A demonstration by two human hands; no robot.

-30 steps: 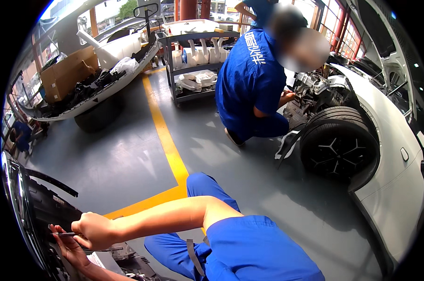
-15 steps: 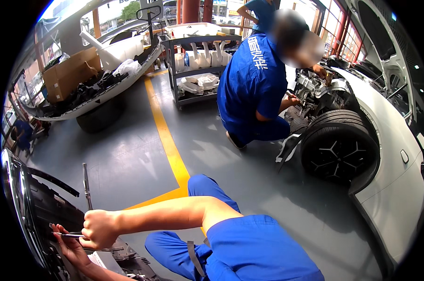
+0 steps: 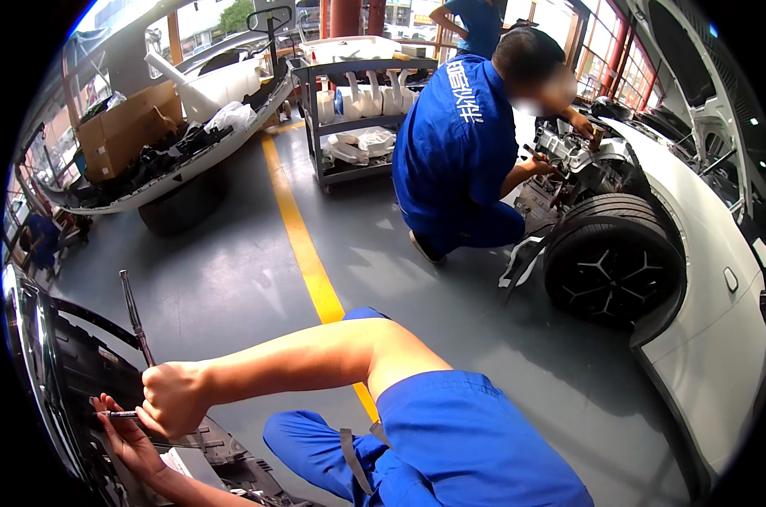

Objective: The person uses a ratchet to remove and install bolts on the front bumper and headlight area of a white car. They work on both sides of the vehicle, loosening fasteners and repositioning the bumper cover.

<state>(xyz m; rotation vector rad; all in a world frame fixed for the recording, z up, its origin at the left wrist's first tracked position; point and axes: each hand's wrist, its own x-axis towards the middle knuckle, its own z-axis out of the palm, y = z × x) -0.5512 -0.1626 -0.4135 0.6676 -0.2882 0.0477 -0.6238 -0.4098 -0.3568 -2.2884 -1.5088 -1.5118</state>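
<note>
My right hand (image 3: 173,399) is closed in a fist round a metal ratchet wrench (image 3: 134,314), whose long handle sticks up above the fist. A thin shaft (image 3: 119,414) runs leftward from the fist toward a black car panel (image 3: 91,359). Below the fist, my left hand (image 3: 134,444) has its fingertips closed about the shaft's far end, close to the panel. What the tip meets is too small to make out. My right forearm crosses in from the right, with the left forearm under it at the lower edge.
A co-worker in blue (image 3: 455,156) crouches by a white car (image 3: 696,279) with an exposed wheel (image 3: 611,270). A grey cart (image 3: 311,127) bears white parts. At far left, a large white panel (image 3: 159,198) holds a cardboard box (image 3: 129,127). A yellow line (image 3: 303,245) crosses the floor.
The ratchet handle has tipped to the left, and my right fist has shifted slightly up and left. The co-worker's lower hand has risen a little toward the car's front.
</note>
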